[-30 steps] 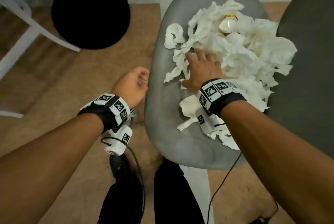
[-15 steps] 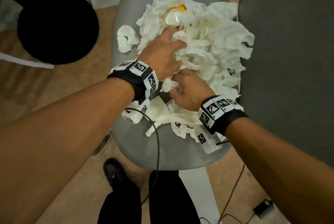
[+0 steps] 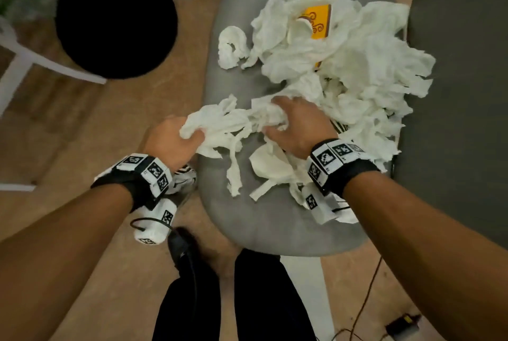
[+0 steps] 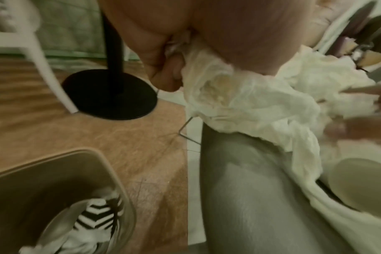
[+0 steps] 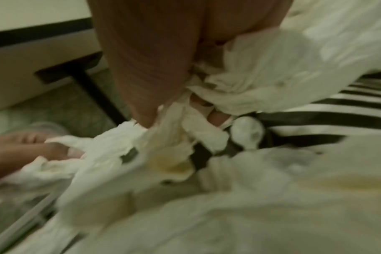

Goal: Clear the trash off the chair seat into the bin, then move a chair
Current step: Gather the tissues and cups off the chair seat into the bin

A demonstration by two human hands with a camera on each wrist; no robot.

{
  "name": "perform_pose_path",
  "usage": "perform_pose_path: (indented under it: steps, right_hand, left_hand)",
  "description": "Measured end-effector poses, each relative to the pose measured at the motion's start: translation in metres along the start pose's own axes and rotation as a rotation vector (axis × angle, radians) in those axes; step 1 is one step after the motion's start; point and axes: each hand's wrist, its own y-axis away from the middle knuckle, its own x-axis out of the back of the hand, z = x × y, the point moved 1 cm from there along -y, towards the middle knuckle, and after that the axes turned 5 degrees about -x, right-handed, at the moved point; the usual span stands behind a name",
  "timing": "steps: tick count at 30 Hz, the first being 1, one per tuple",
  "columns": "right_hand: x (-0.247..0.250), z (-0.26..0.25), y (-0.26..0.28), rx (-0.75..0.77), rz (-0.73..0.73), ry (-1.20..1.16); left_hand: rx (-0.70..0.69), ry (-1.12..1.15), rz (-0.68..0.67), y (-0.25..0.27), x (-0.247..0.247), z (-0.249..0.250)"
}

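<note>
**Both hands on the tissue, at the seat's left edge**

I see the bin (image 4: pixel 54 197) on the floor left of the chair seat (image 3: pixel 264 225). My left hand (image 3: pixel 173 142) grips a tissue wad (image 3: pixel 220 123) at the seat's left edge; my right hand (image 3: pixel 299 126) clutches its other end. More trash (image 3: pixel 343 65) covers the seat's far right.

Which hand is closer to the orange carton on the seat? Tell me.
Right. The right hand grips tissue just below the pile holding the orange carton; the left hand grips tissue at the seat's left edge, farther away.
</note>
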Motion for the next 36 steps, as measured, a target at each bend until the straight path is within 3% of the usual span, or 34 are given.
perform_pose_path:
  steps: [3,7,9,13,18,25,29,36]
  right_hand:
    - [-0.018,-0.048,0.006,0.173,0.021,0.195]
    - [-0.038,-0.12,0.029,0.387,0.021,0.1]
    - [-0.05,-0.158,0.037,0.467,-0.023,-0.002]
    - [-0.086,-0.226,0.038,0.413,-0.147,-0.264]
    - [-0.145,-0.281,0.034,0.345,-0.22,-0.393]
    - [-0.217,-0.299,0.03,0.318,-0.357,-0.41]
    - [-0.246,-0.289,0.019,0.337,-0.361,-0.307]
    - [-0.276,-0.244,-0.017,0.108,-0.347,-0.238]
  left_hand:
    - [0.069,0.069,0.085,0.023,0.01,-0.031]
    - [0.262,0.212,0.146,0.049,0.022,-0.06]
    - [0.278,0.294,0.164,0.062,0.029,-0.076]
    - [0.153,0.416,0.182,0.085,0.042,-0.098]
    - [0.241,0.404,0.265,0.102,0.038,-0.152]
    - [0.455,0.352,0.257,0.111,0.003,-0.217]
    - [0.449,0.59,0.271,0.104,-0.014,-0.23]
    - [0.595,0.675,0.112,0.086,-0.037,-0.253]
